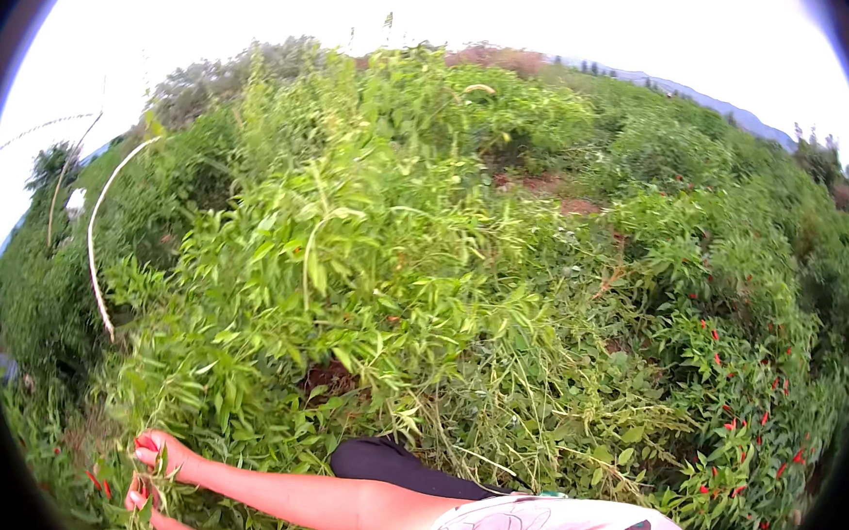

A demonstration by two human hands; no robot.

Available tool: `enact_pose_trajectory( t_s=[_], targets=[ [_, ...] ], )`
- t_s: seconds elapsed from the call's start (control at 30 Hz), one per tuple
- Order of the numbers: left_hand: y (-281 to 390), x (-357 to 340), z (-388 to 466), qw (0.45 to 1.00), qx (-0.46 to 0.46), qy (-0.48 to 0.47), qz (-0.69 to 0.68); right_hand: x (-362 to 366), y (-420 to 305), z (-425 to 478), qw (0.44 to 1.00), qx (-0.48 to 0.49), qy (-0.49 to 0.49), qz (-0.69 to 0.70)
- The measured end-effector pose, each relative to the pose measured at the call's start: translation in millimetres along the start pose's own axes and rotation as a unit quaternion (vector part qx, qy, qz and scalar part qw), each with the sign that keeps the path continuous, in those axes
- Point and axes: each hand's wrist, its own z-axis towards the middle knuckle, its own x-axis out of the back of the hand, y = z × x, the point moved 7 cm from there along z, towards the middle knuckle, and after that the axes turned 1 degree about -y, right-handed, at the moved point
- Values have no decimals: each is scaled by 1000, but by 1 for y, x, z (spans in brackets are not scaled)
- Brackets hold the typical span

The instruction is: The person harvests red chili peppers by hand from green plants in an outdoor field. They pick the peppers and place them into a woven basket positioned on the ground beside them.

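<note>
At the lower left, my right hand (167, 455) is closed with a red chili pepper (145, 442) showing at its fingers. Its bare arm reaches across from a floral sleeve. Just below it, my left hand (139, 497) is among the leaves of a chili plant (167, 479). Its fingers are curled and partly covered by leaves, so what it holds is unclear. A pair of red chilies (96, 481) hangs just to the left of the hands.
Dense leafy plants (365, 276) fill the ground ahead. Chili bushes with several red fruits (732, 424) stand at the right. A pale bent stalk (92, 237) arches at the left. Bare reddish soil (577, 205) shows farther off. A dark-trousered knee (383, 461) is close below.
</note>
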Motion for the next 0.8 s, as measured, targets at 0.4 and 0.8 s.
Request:
enact_pose_trajectory(
  t_s=[0.4,0.8],
  targets=[
    [-21,31,-6,959,71,44,-269,-1,-1,-52,902,-223,-133,346],
    [-20,30,-10,965,76,41,-248,17,-32,-75,852,-255,-181,419]
  ],
)
